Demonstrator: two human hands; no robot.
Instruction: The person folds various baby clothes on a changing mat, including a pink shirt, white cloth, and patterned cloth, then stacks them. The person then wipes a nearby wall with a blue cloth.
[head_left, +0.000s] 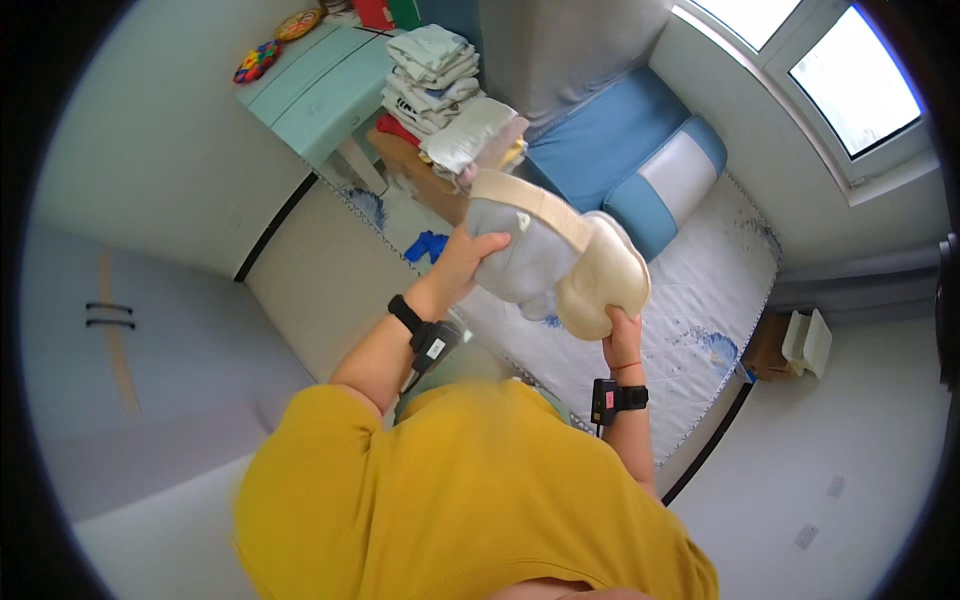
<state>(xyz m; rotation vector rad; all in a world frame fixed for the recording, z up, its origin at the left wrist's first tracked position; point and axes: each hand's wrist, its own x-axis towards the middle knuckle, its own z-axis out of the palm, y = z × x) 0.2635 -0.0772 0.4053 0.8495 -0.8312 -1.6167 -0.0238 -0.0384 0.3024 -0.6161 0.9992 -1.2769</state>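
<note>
Both hands hold up a soft, padded item of grey cloth and beige cushioning above the bed mat. My left hand grips the grey cloth part, its thumb on top; a ribbed beige band runs along the far edge of that part. At the lower right end, my right hand pinches the rim of the puffy beige pad. The grey part and the pad overlap. The fingers beneath the item are hidden. Each wrist wears a strap with a small black device.
A stack of folded clothes stands on a cardboard box beside a pale green desk. Blue cushions lie at the mat's far end. Blue cloth lies near the box. A patterned mat spreads below my hands.
</note>
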